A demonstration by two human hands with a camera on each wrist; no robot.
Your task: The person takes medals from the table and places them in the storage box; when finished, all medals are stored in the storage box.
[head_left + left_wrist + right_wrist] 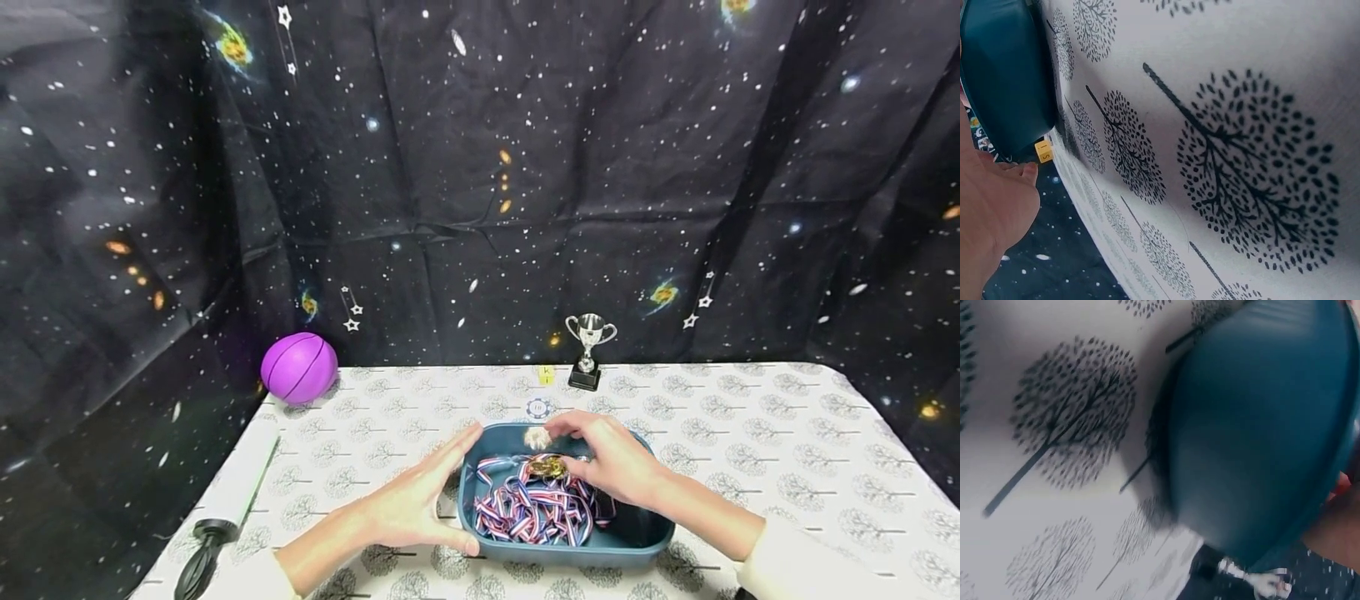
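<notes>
A dark teal bin (570, 554) sits on the table and holds a heap of red, white and blue ribbons (528, 512) with gold medals (549, 467) on top. My left hand (420, 500) spans the bin's left end, thumb and straight fingers spread; the left wrist view shows this hand (997, 212) beside the bin (1013, 75). Over the bin's far right part is my right hand (611, 458), its thumb near the medals and its fingers apart from the thumb. A small pale fluffy-looking thing (536, 437) shows beside those fingertips. The bin (1260, 425) mostly hides this hand in the right wrist view.
Behind the bin are a blue-and-white chip (537, 407), a yellow cube (546, 375) and a silver trophy (588, 346) on a black base. A purple ball (300, 368) and a white pump (242, 479) with a black end lie along the table's left edge.
</notes>
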